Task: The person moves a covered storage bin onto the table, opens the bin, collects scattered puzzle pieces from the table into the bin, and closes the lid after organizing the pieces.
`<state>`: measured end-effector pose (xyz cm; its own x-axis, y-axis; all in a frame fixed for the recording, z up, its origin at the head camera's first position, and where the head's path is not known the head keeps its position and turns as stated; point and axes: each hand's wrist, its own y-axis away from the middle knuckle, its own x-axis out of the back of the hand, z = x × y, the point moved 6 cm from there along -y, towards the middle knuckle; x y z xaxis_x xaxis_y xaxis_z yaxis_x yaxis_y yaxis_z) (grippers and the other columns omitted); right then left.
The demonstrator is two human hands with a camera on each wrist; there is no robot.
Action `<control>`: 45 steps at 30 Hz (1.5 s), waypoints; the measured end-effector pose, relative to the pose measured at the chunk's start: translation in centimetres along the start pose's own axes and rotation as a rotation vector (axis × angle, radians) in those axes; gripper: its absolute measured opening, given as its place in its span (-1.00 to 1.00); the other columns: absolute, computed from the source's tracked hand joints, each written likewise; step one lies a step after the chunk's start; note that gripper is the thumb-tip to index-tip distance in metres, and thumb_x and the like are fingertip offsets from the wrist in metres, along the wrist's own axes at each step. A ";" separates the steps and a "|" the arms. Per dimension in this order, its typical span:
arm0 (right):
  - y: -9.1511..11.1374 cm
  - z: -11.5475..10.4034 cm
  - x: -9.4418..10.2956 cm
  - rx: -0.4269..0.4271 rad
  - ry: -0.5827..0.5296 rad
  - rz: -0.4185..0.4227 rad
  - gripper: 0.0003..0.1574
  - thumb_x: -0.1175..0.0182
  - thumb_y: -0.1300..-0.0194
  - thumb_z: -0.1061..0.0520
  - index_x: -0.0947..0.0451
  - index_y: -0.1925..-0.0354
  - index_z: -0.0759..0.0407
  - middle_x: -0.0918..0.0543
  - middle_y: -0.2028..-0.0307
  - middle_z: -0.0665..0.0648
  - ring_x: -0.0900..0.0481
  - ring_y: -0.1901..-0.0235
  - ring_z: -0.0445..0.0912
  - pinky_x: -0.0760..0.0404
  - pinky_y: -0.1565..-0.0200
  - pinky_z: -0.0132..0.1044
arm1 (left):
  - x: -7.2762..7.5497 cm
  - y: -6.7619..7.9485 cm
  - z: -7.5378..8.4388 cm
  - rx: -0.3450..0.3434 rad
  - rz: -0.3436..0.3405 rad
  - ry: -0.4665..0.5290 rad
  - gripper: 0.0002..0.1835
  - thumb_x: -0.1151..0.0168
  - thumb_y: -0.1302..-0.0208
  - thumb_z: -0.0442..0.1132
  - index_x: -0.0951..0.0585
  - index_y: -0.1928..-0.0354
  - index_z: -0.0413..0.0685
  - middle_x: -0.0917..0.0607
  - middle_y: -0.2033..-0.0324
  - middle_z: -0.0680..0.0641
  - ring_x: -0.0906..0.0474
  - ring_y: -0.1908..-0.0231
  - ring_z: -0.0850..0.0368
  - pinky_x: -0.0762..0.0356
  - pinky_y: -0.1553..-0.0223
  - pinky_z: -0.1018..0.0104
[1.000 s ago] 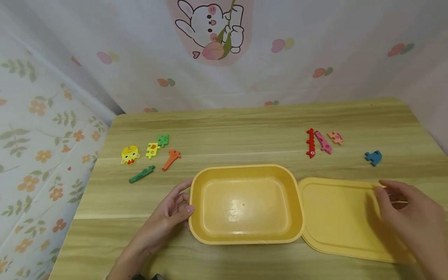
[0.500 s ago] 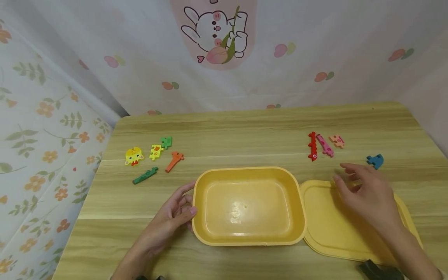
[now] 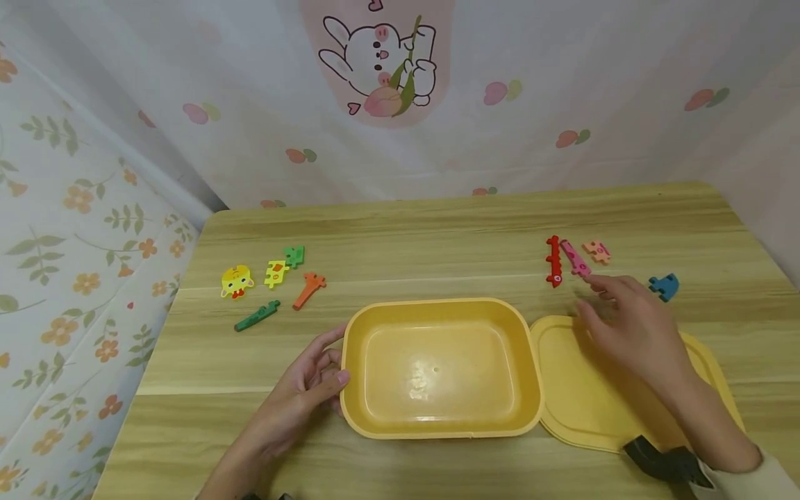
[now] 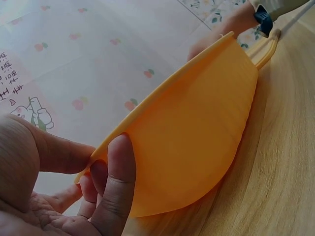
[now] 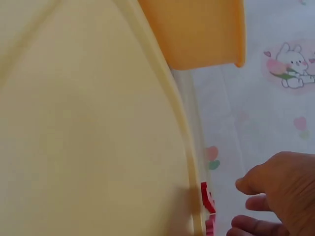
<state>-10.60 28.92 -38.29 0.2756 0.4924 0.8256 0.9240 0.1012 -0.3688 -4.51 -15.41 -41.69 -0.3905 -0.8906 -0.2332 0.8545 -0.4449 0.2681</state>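
My left hand pinches the left rim of a yellow plastic box, thumb on the rim and fingers against the outer wall, as the left wrist view shows up close. The box stands upright with nothing inside. To its right lies a flat yellow lid, partly hidden under my right arm. My right hand hovers over the lid's far edge, fingers loosely bent and holding nothing. Its fingertips are right by a pink puzzle piece. Beside that piece lie a red one, a peach one and a blue one.
On the table's left lie more puzzle pieces: a yellow animal head, a yellow piece, a light green one, an orange one and a dark green one. A patterned curtain hangs behind the wooden table.
My right hand has moved left and away from me, from the lid's right part to near the pink piece. My left hand keeps its grip on the box.
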 end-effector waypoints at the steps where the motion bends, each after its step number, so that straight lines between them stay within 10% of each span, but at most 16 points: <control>1: -0.2 -0.1 -0.1 -0.004 -0.006 -0.015 -0.48 -0.47 -0.24 0.22 -0.68 -0.16 0.33 -0.74 0.05 0.40 -0.72 0.16 0.25 -0.47 0.20 -0.51 | 0.0 0.0 0.0 0.000 -0.002 0.004 -0.20 -0.17 -0.56 -0.36 0.00 -0.67 -0.16 -0.60 -0.04 -0.09 -0.74 0.21 0.18 -0.80 0.26 0.32; 8: -1.5 -0.5 -1.5 -0.020 0.010 -0.103 -0.47 -0.44 -0.32 0.18 -0.65 -0.20 0.35 -0.73 0.02 0.44 -0.70 0.13 0.30 -0.67 0.18 0.25 | 0.2 0.1 0.0 0.008 0.003 0.006 -0.19 -0.17 -0.55 -0.36 0.00 -0.67 -0.16 -0.60 -0.04 -0.09 -0.75 0.20 0.16 -0.81 0.26 0.31; 16: -3.0 -0.1 -2.3 -0.042 0.029 -0.140 -0.46 -0.38 -0.37 0.13 -0.62 -0.21 0.40 -0.65 0.03 0.46 -0.60 0.29 0.20 -0.48 0.40 -0.09 | 0.5 0.1 -0.2 0.032 0.020 -0.011 -0.21 -0.19 -0.56 -0.33 -0.04 -0.67 -0.06 -0.58 -0.10 -0.13 -0.73 0.18 0.18 -0.81 0.25 0.32; 27: -3.6 0.7 -3.5 -0.079 0.023 -0.149 -0.45 -0.38 -0.40 0.09 -0.61 -0.20 0.43 -0.56 -0.03 0.51 -0.71 0.13 0.38 -0.66 0.21 0.38 | 0.6 0.1 -0.4 0.032 0.022 -0.025 -0.20 -0.19 -0.56 -0.32 -0.04 -0.67 -0.07 -0.58 -0.10 -0.14 -0.73 0.21 0.20 -0.79 0.27 0.35; 34: -3.8 0.8 -3.8 -0.092 0.039 -0.136 -0.47 -0.40 -0.40 0.01 -0.66 -0.11 0.42 -0.56 0.02 0.51 -0.66 0.12 0.35 -0.62 0.21 0.37 | 0.5 0.1 -0.4 0.015 0.016 -0.018 -0.21 -0.17 -0.57 -0.33 -0.03 -0.68 -0.07 -0.57 -0.10 -0.13 -0.72 0.22 0.21 -0.79 0.27 0.35; 45: -5.1 1.1 -4.9 -0.104 0.061 -0.150 -0.45 -0.40 -0.39 -0.16 -0.61 0.16 0.35 -0.50 0.41 0.27 -0.52 0.10 0.31 -0.32 0.49 -0.20 | 0.4 0.1 -0.3 0.003 0.017 -0.013 -0.22 -0.16 -0.57 -0.35 -0.03 -0.67 -0.10 -0.57 -0.08 -0.13 -0.73 0.19 0.20 -0.81 0.27 0.33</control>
<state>-16.97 26.91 -40.88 0.1452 0.4247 0.8936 0.9774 0.0785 -0.1961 -4.50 -15.81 -42.08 -0.3801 -0.8993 -0.2164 0.8600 -0.4297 0.2750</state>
